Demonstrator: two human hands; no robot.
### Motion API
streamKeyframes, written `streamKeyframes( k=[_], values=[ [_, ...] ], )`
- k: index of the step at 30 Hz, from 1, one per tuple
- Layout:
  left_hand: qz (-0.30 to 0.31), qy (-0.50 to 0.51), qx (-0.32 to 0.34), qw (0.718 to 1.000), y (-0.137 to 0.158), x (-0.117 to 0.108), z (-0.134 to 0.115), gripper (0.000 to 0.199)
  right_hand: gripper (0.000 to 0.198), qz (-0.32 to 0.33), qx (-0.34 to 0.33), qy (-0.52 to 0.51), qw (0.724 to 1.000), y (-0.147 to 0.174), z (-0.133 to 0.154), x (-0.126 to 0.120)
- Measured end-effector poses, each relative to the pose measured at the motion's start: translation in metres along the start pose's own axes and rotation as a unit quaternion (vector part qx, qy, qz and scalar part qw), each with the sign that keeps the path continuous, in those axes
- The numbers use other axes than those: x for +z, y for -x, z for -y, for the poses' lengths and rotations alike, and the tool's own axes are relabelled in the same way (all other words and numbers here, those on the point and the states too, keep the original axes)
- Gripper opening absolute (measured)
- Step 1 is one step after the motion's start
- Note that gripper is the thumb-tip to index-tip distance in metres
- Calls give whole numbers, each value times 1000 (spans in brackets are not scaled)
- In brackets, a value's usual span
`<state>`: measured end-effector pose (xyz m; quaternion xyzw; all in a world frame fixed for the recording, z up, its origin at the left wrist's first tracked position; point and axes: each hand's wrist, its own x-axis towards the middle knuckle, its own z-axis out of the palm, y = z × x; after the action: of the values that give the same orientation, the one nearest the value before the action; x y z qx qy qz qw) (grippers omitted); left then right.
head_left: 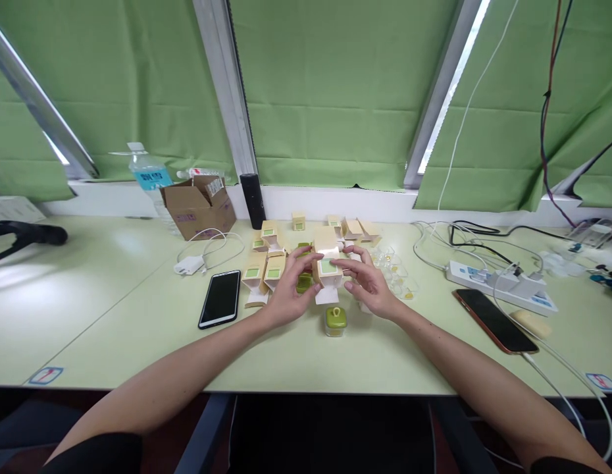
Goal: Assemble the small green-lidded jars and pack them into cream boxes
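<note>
1. A small beige cardboard box with a green label [328, 266] is clamped between the fingertips of the left hand [291, 284] and the right hand [372, 288]. Whether the right thumb presses on it cannot be told.
2. The box is held just beyond the small clear jar with a square olive-green lid [335, 318], the landmark here; its white inner flap hangs open toward this jar.
3. The box is judged light, thin-walled and easily crushed; it should be held lightly by its side walls, near the folded edges, and not by the flap.
4. The jar seems smooth and somewhat slippery; its body may best be gripped.
5. Left of the jar, open beige cartons [254, 272] are seen; to its right and beyond, clear plastic containers [399, 271].
</note>
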<state>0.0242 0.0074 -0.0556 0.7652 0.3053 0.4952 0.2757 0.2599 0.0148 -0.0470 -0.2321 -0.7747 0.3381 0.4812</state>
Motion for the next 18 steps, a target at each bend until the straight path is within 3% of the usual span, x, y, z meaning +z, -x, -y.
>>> streamKeyframes(
  k=[18],
  values=[
    [-38, 20, -11, 999, 1, 6, 1, 40, 38, -21, 20, -5, 1000, 4, -3, 11]
  ],
)
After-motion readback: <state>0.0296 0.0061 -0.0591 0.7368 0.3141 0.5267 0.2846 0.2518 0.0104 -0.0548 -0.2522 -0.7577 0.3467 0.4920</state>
